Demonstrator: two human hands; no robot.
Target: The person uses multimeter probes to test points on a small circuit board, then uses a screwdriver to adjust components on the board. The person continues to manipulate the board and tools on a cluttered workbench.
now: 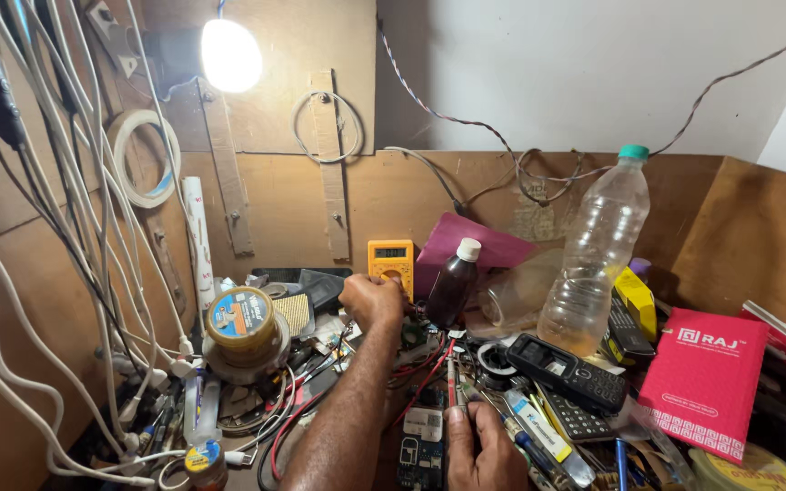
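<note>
My left hand (370,300) is stretched forward over the cluttered bench, fingers curled shut near a yellow multimeter (391,262); what it holds, if anything, is hidden. My right hand (484,447) is low at the front, gripping a thin metal tool (453,382) that points up toward red wires (420,382) and a small circuit board (420,445). A dark brown bottle with a white cap (454,284) stands just right of my left hand.
A clear plastic bottle with a green cap (598,250) stands at the right. A black keypad phone (564,371), a red box (704,380), a round tin (240,318) and screwdrivers (539,436) crowd the bench. White cables (75,227) hang at left under a lit bulb (229,55).
</note>
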